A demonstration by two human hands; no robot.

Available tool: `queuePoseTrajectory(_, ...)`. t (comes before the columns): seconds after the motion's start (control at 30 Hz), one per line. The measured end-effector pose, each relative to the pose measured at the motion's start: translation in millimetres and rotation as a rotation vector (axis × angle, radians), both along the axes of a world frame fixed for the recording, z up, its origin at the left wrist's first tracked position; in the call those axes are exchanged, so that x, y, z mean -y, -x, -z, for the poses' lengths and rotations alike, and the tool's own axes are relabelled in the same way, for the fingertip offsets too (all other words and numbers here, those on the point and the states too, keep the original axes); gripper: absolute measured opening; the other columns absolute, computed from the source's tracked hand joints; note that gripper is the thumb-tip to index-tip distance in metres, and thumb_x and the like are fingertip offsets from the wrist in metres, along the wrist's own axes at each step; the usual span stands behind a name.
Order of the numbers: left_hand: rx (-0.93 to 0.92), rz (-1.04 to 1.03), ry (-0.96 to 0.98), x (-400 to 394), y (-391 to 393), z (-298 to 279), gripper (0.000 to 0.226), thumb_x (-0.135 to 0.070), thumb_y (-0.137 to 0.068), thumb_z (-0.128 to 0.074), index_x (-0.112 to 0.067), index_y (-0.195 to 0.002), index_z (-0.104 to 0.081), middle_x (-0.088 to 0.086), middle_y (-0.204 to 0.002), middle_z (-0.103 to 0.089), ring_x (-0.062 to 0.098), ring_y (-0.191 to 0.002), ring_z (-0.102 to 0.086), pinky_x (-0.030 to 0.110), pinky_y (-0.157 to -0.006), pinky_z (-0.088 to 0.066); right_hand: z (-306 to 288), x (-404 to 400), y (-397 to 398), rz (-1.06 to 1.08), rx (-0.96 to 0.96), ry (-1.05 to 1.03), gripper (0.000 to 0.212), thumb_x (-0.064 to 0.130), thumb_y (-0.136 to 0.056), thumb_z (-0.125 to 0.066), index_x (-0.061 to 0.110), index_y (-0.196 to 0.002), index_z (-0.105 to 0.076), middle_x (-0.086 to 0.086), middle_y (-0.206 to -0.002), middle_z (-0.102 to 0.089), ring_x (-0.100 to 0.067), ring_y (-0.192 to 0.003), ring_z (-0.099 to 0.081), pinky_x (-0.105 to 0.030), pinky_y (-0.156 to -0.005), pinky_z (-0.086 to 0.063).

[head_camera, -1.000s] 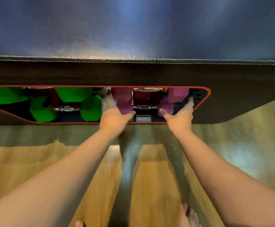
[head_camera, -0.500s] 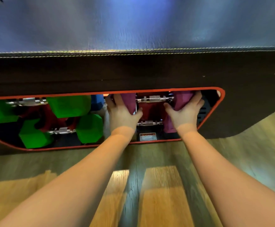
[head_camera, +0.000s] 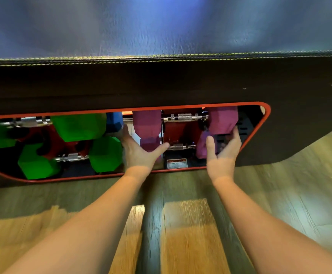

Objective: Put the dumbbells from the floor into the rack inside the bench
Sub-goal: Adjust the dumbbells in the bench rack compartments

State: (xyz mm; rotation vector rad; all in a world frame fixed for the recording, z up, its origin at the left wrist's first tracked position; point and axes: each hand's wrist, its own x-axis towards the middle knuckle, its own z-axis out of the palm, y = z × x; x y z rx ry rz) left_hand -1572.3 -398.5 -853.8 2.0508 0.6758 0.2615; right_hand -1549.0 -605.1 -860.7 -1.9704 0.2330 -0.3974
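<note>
The bench (head_camera: 161, 82) has a red-rimmed opening (head_camera: 267, 113) onto its rack. Two pink dumbbells sit in the right part: the upper pink dumbbell (head_camera: 223, 119) with a chrome handle, and the lower pink dumbbell (head_camera: 201, 147) below it. Two green dumbbells (head_camera: 78, 126) lie stacked at the left. My left hand (head_camera: 139, 153) is spread over the left head of the lower pink dumbbell, fingers apart, gripping nothing. My right hand (head_camera: 223, 153) is cupped and empty, its fingertips touching the underside of the upper pink dumbbell's right head.
A blue dumbbell head (head_camera: 113, 121) shows behind the green ones. A caution label (head_camera: 177, 163) sits at the rack's front edge. Wooden floor (head_camera: 181, 224) runs below the bench, with no dumbbells on the visible part.
Both hands held the pink dumbbell by its heads and pushed it onto the upper rack position. They have now come off it, dropped lower and opened.
</note>
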Motion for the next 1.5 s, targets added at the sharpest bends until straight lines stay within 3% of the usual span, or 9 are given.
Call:
queuePoseTrajectory(0.07,-0.076,0.054,-0.038,1,0,13,0.124,-0.066,-0.050,-0.083,-0.024,-0.148,-0.019,0.003,-0.149,-0.032,0.022,-0.140,-0.032,0.031,-0.115,-0.025,13,1,-1,0.039,-0.099,0.089,0.091,0.062,-0.084,-0.057,0.008,-0.149,-0.023,-0.013,-0.142,-0.034,-0.029,-0.134,-0.032,-0.048,-0.112,-0.031)
queuePoseTrajectory(0.17,-0.155,0.137,-0.104,5,-8,25,0.094,-0.041,-0.061,-0.088,-0.013,-0.136,-0.039,0.009,-0.134,-0.044,0.026,-0.128,-0.043,0.027,-0.104,-0.031,28,1,-12,-0.023,-0.344,0.294,0.106,0.053,-0.072,-0.077,0.014,-0.151,-0.019,-0.020,-0.143,-0.031,-0.041,-0.129,-0.033,-0.052,-0.106,-0.031)
queuePoseTrajectory(0.33,-0.340,0.183,-0.230,11,-29,35,0.088,-0.050,-0.065,-0.082,-0.017,-0.134,-0.037,0.008,-0.133,-0.042,0.029,-0.126,-0.046,0.039,-0.105,-0.038,43,-2,-31,-0.203,-0.505,0.485,0.115,0.044,-0.068,-0.083,0.021,-0.152,-0.008,-0.020,-0.155,-0.011,-0.049,-0.131,-0.029,-0.054,-0.106,-0.034)
queuePoseTrajectory(0.4,-0.400,0.186,-0.295,11,-37,35,0.084,-0.055,-0.068,-0.079,-0.021,-0.134,-0.038,0.006,-0.134,-0.040,0.027,-0.126,-0.046,0.037,-0.102,-0.039,47,-3,-37,-0.231,-0.538,0.494,0.114,0.043,-0.069,-0.083,0.024,-0.152,-0.007,-0.019,-0.155,-0.010,-0.050,-0.129,-0.031,-0.057,-0.104,-0.038)
queuePoseTrajectory(0.53,-0.478,0.202,-0.432,13,-40,33,0.082,-0.055,-0.077,-0.073,-0.021,-0.140,-0.034,0.008,-0.144,-0.029,0.027,-0.132,-0.038,0.035,-0.103,-0.037,52,-8,-45,-0.212,-0.529,0.512,0.108,0.042,-0.069,-0.083,0.019,-0.148,-0.014,-0.022,-0.147,-0.020,-0.051,-0.124,-0.036,-0.056,-0.104,-0.038)
queuePoseTrajectory(0.7,-0.450,0.195,-0.518,17,-32,34,0.081,-0.055,-0.079,-0.070,-0.016,-0.140,-0.034,0.014,-0.143,-0.031,0.030,-0.128,-0.040,0.035,-0.101,-0.037,56,-7,-53,-0.197,-0.526,0.522,0.097,0.037,-0.071,-0.083,0.013,-0.142,-0.021,-0.023,-0.142,-0.023,-0.052,-0.120,-0.037,-0.056,-0.105,-0.036)
queuePoseTrajectory(0.93,-0.463,0.283,-0.534,13,-38,37,0.070,-0.054,-0.082,-0.067,-0.017,-0.134,-0.038,0.013,-0.139,-0.032,0.028,-0.122,-0.043,0.033,-0.094,-0.039,58,-10,-47,-0.138,-0.515,0.514,0.100,0.039,-0.071,-0.082,0.014,-0.144,-0.018,-0.022,-0.137,-0.026,-0.051,-0.117,-0.038,-0.058,-0.102,-0.038)
queuePoseTrajectory(1.5,-0.496,0.282,-0.546,13,-39,39,0.079,-0.057,-0.079,-0.069,-0.015,-0.136,-0.036,0.014,-0.136,-0.031,0.031,-0.115,-0.050,0.037,-0.090,-0.045,54,-8,-53,-0.194,-0.564,0.532,0.101,0.037,-0.072,-0.082,0.021,-0.144,-0.013,-0.022,-0.140,-0.021,-0.052,-0.119,-0.036,-0.054,-0.105,-0.036)
